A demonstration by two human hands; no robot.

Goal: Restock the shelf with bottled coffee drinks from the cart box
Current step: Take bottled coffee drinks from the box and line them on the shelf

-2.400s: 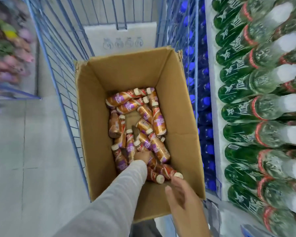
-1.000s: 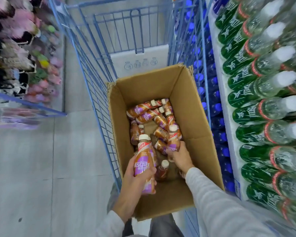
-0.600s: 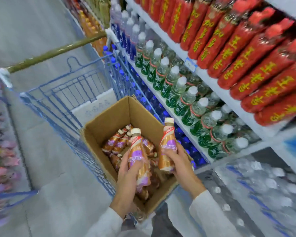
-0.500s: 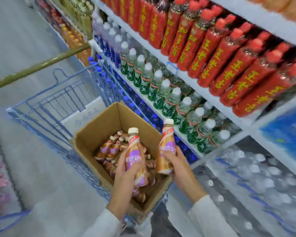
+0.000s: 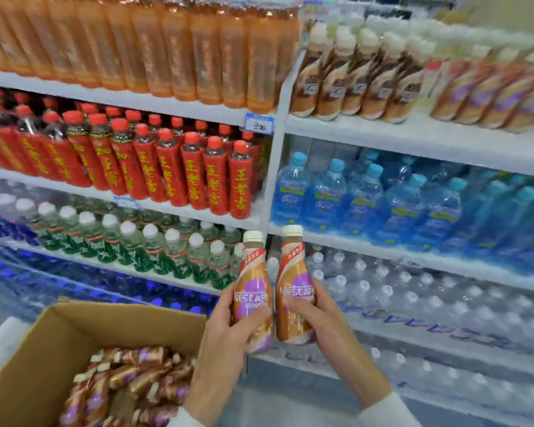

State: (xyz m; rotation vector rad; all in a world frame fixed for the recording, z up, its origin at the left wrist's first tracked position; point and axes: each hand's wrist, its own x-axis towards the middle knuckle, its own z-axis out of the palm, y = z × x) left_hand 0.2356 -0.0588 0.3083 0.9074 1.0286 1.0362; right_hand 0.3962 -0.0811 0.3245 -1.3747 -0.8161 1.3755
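**Both Bottles Lifted, Slot Not Yet Reached**

Since half a second ago my view has swung up off the cart and squarely onto the shelving (image 5: 273,180). The two bottles have come up with it, clear of the box.

Far and to the right, the upper shelf (image 5: 413,135) carries a row of purple-and-orange coffee bottles (image 5: 494,94). They look the same as mine, though blur keeps me from reading their labels. I judge that is where these belong. Near left, the cardboard box (image 5: 47,343) holds a heap of loose coffee bottles (image 5: 127,383) lying on their sides.

My left hand (image 5: 225,331) is wrapped round the lower body of one Nescafé bottle (image 5: 251,298). My right hand (image 5: 324,322) grasps a second Nescafé bottle (image 5: 295,295) the same way. Both stand upright, caps up, labels toward me, just beside each other in front of the shelf post.

To do this well I would carry them up and right together and keep them vertical. I would set the bases flat on the shelf board with labels outward. Then I would slide them in beside the matching row without knocking the brown-labelled bottles (image 5: 352,75) to its left.
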